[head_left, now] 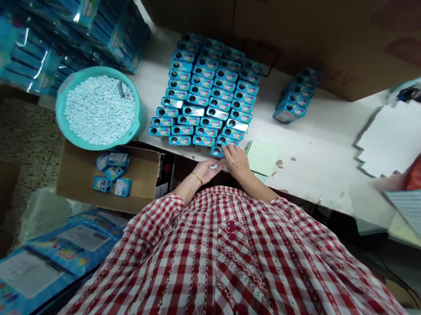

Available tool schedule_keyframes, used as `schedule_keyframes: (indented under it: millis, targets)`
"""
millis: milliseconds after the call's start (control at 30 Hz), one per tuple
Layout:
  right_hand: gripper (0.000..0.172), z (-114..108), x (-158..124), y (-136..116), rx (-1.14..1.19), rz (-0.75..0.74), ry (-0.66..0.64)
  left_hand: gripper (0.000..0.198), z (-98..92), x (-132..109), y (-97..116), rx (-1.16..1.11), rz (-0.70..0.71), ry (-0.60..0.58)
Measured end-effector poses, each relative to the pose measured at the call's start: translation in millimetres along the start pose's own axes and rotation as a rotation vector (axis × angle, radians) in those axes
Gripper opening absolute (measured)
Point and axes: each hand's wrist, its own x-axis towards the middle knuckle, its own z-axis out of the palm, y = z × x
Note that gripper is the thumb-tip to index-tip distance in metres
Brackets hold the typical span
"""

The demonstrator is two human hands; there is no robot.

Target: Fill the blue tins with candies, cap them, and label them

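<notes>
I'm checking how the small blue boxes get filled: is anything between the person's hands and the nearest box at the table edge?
Nothing visible is. The right hand already touches the nearest blue box at the front of the block. The left hand, just beside it, holds small white pieces. The green pad lies off to the side.

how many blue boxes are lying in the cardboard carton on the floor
5 small blue boxes show in the cardboard carton, clustered by its far-left side below the basin; overlaps may hide more.

Both hands close together, left hand [208,169] cupped palm-up, right hand [236,160] palm-down, fingers extended.
</notes>
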Motion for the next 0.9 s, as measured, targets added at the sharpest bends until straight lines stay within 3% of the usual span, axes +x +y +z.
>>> schedule_keyframes:
  millis: [67,133,300,367,433,500,600,767,900]
  targets:
    - [0.045,-5,-1,12,0.005,-0.01,0.032,0.02,6.4,11,4,-0.001,-0.002,-0.002]
    - [0.041,-15,-6,45,0.018,0.067,0.113,0.021,10.1,19,8,0.007,-0.026,0.039]
    - [0.034,-36,1,172,-0.036,0.502,0.487,0.022,11.5,20,11,0.067,-0.026,0.113]
    - [0.031,-38,13,210,-0.034,0.529,0.507,0.02,9.2,12,10,0.086,-0.011,0.125]
    - [0.027,-35,24,230,-0.031,0.499,0.438,0.018,4.8,1,9,0.079,-0.001,0.124]
    - [0.024,-34,27,235,-0.047,0.456,0.382,0.019,-0.5,-10,7,0.064,-0.007,0.112]
    - [0.024,-41,11,224,-0.108,0.386,0.357,0.02,-5.6,-25,2,0.057,-0.025,0.074]
    - [0.021,-59,-52,168,-0.195,0.152,0.212,0.022,10.4,-36,-8,0.079,-0.083,-0.053]
    - [0.023,-53,-81,119,-0.17,-0.001,0.107,0.024,37.2,-36,-16,0.087,-0.095,-0.175]
